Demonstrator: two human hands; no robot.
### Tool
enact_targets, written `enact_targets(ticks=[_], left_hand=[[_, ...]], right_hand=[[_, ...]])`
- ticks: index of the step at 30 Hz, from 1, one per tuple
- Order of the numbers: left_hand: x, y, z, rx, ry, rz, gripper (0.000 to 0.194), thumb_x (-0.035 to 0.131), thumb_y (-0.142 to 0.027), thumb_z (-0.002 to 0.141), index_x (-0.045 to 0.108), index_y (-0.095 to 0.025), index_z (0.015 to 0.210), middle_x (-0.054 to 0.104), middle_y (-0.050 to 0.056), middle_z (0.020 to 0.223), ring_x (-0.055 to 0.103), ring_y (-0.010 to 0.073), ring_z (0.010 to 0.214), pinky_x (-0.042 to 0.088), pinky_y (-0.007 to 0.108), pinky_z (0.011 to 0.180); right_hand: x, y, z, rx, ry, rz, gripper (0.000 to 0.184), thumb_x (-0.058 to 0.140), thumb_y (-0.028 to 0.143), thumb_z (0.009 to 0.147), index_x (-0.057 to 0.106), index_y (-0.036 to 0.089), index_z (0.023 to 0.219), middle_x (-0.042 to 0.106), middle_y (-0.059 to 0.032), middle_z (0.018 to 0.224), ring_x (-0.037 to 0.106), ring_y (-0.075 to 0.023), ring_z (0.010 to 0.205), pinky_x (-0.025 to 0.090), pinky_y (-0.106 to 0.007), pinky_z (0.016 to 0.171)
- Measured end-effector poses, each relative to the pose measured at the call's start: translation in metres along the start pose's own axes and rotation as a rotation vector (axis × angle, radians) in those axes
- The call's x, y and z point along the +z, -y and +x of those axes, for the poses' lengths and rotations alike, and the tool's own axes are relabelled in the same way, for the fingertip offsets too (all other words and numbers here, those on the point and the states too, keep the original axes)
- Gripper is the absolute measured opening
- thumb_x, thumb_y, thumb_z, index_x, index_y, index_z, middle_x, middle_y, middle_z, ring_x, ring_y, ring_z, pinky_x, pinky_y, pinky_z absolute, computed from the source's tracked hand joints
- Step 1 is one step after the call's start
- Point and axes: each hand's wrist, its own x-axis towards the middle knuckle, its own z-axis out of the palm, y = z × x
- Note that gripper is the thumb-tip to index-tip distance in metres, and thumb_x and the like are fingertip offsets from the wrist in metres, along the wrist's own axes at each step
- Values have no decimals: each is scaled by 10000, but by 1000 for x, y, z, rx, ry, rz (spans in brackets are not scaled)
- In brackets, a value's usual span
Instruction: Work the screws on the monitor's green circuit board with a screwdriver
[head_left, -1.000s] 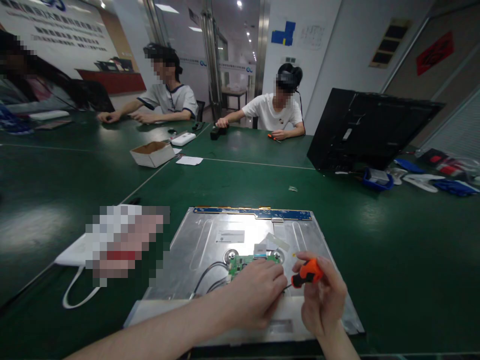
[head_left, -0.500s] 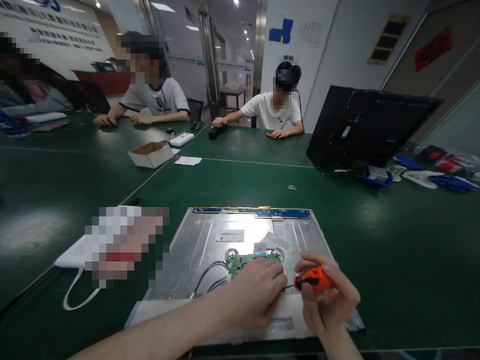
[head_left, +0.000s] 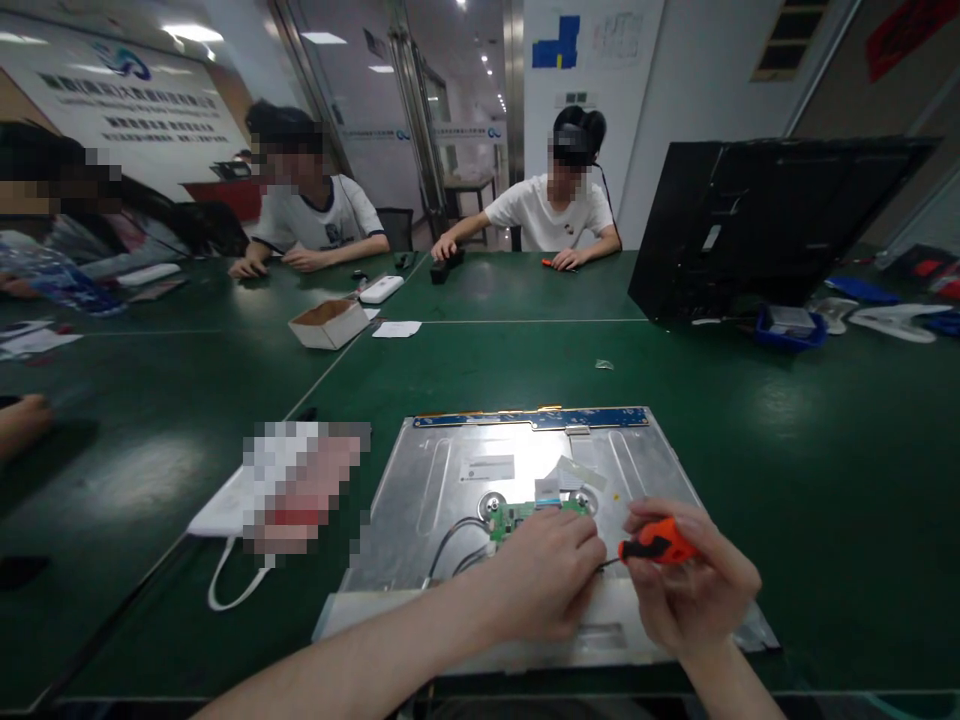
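Observation:
A bare metal display panel [head_left: 420, 500] lies face down on the green table, with a blue circuit strip [head_left: 480, 419] along its far edge. On its middle sits a small green circuit board [head_left: 517, 515], partly covered by my left hand [head_left: 559, 565]. That hand is closed, its fingers curled down over the board's near side, and what they grip is hidden. My right hand [head_left: 697, 580] holds an orange and black screwdriver [head_left: 667, 542] by the handle. Its thin shaft points left, and the tip disappears behind my left fingers. Black cables [head_left: 454, 540] run from the board's left side.
Left of the panel lies a white bag [head_left: 221, 505], partly pixelated. An open box [head_left: 330, 325] stands farther back. A large black monitor [head_left: 772, 230] stands at right behind a blue tray [head_left: 791, 328]. Several people sit across the table; another person's hand [head_left: 26, 425] reaches in at left.
My view has swung left, so everything appears farther right. Another person's hand has come into view at the left edge. Both my hands stay at about the same place over the panel.

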Motion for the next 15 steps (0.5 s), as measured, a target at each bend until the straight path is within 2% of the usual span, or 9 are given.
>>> enact_targets(ticks=[3,7,11,15], left_hand=[[-2,-1,1,-6,2,0,145,553,-192,853,567,-159,994,642,97,942,583,245,829,465,354,731],[-4,-1,1,0,3,13,172,589,-191,816,570,-157,984,643,95,967,582,242,822,465,348,721],[-3,1,1,21,-5,13,189,615,-202,808,576,-153,987,639,83,953,584,237,795,462,348,696],[-3,2,2,37,-21,8,141,592,-195,833,579,-156,968,631,78,910,583,228,772,449,336,666]], right_hand=[[1,1,3,-3,-35,25,664,638,0,803,387,231,1374,626,-40,1010,639,-133,743,579,-238,527],[1,1,3,14,-35,38,685,608,-34,794,346,220,1374,629,-42,1033,643,-128,744,578,-237,531],[-1,1,2,14,-29,22,654,604,7,824,367,238,1388,628,-54,1062,635,-132,732,576,-254,521],[-2,1,1,25,-22,-144,510,600,134,883,472,254,1361,602,-81,1066,629,-187,826,599,-339,592]])
